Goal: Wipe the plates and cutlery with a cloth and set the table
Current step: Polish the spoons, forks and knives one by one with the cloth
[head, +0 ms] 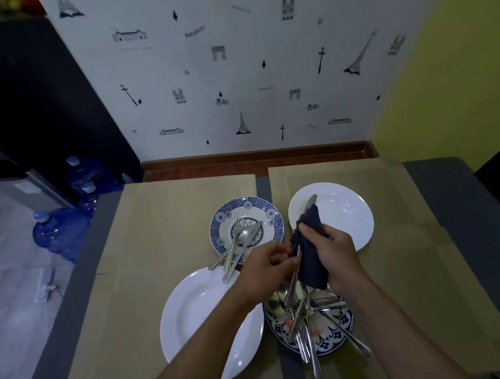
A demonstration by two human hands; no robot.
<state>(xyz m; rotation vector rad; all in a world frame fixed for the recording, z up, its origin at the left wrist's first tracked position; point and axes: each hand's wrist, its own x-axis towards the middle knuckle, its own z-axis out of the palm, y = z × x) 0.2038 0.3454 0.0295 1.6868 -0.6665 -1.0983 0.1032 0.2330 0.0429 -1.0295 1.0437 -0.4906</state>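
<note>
patterned plate [325, 344]: 6 o'clock, cutlery heap [302, 320] on it
near white plate [200, 323]: 7 o'clock, just beside it
left hand [265, 271]: pinches knife [310, 203] low down
right hand [336, 254]: clamped on dark cloth [312, 262] around blade
blue-rimmed plate [244, 205]: 11 o'clock, holds cutlery
far white plate [350, 210]: 1 o'clock

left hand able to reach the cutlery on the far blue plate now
Probably not yet: the left hand grips the knife being wiped. The path to the far blue plate looks clear once it lets go.
</note>
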